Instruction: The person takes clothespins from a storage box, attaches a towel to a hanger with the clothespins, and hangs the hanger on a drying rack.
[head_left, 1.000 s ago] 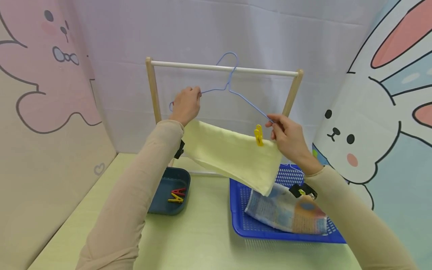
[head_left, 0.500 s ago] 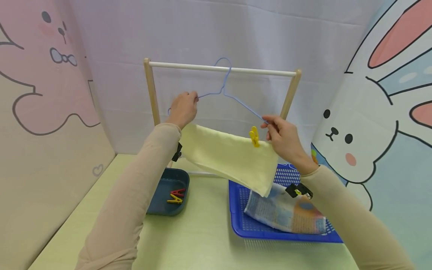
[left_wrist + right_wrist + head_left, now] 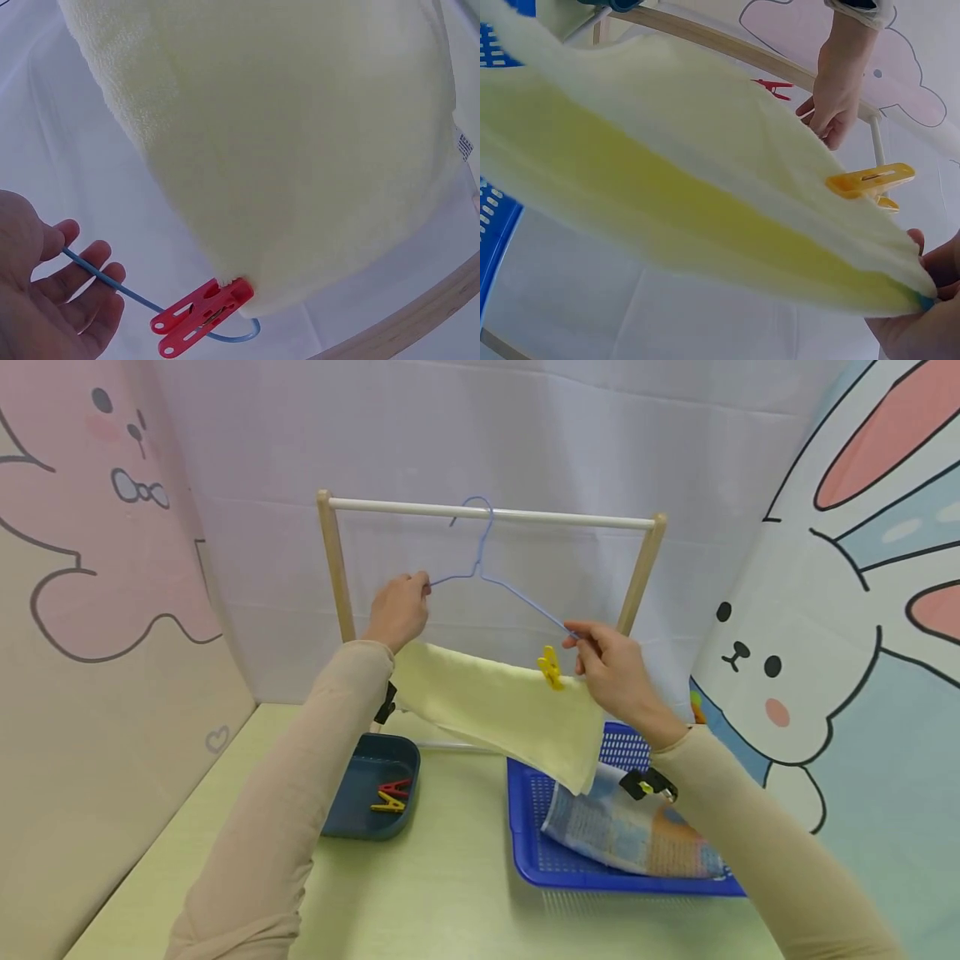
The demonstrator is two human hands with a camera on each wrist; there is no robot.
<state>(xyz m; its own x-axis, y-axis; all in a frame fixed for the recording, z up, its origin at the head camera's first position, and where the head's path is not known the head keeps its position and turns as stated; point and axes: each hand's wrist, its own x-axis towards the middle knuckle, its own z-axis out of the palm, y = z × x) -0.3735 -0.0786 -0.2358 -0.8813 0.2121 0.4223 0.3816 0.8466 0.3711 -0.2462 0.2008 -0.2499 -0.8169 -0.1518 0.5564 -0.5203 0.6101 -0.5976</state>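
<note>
A blue wire hanger [image 3: 519, 597] is held at both sides. My left hand [image 3: 399, 610] pinches its left arm, and my right hand [image 3: 613, 664] grips the right end, close to the corner of a pale yellow towel [image 3: 495, 702]. That towel hangs from the hanger, its right side lower. A yellow clothespin [image 3: 550, 668] clips its top edge near my right hand; a red clothespin [image 3: 202, 316] clips the other top corner, seen in the left wrist view. The hanger's hook [image 3: 480, 503] loops above the white rail [image 3: 570, 518]; whether it bears on the rail I cannot tell.
A wooden-sided drying rack [image 3: 640, 578] stands behind the towel. At left, a dark tray [image 3: 360, 822] holds red and yellow clothespins [image 3: 390, 802]. At right, a blue plastic basket [image 3: 525, 860] holds a folded patterned cloth [image 3: 622, 835]. Printed curtains surround the table [image 3: 442, 893].
Both hands have shifted left and a little downward with the hanger and towel. The hook has come lower against the rail, and its tip now shows below the rail.
</note>
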